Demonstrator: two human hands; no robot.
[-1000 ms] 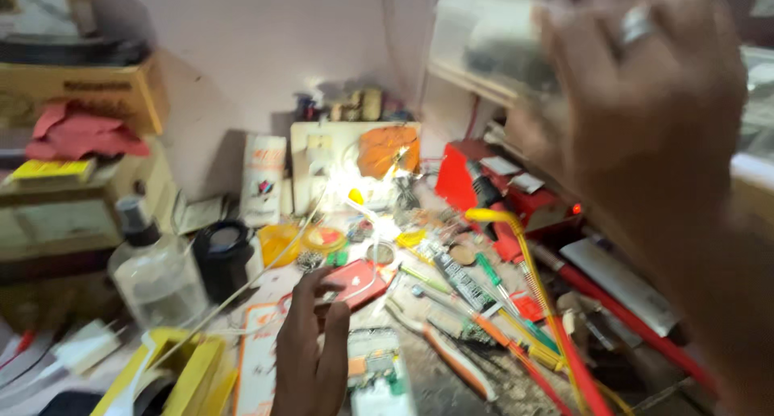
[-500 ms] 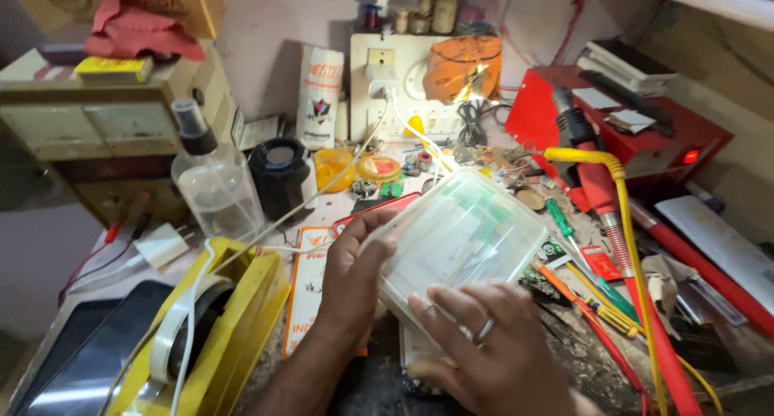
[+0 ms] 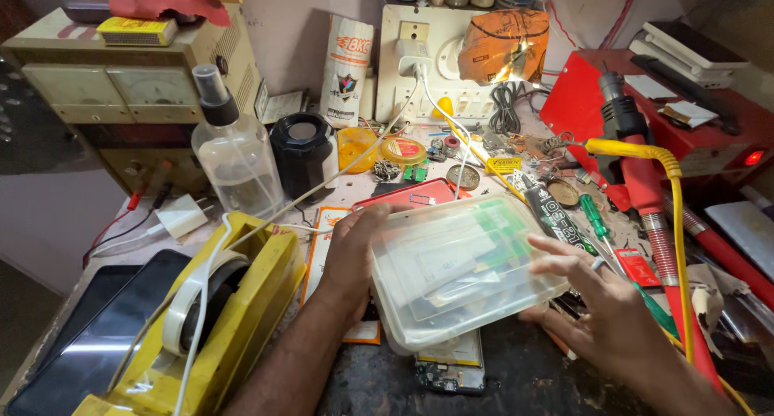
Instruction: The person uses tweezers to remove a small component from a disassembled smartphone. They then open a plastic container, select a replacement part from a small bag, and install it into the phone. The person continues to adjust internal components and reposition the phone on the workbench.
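A clear plastic box (image 3: 459,271) with flat parts inside rests tilted on the cluttered workbench, over a phone circuit board (image 3: 448,366). My left hand (image 3: 353,251) grips the box's left side, fingers curled over its rim. My right hand (image 3: 592,291) touches the box's right end with spread fingers, a ring on one of them. A red phone panel (image 3: 407,194) lies just behind the box.
A yellow tape dispenser (image 3: 218,311) stands at the front left beside a dark phone screen (image 3: 105,335). A spray bottle (image 3: 234,154), a black jar (image 3: 301,146) and a power supply (image 3: 121,85) stand behind. A hot-air tool (image 3: 637,166), a yellow cable (image 3: 673,222) and screwdrivers crowd the right.
The box came down from high at the right to the bench in front of me. My left hand took hold of its left side; my right hand slid to its right end.
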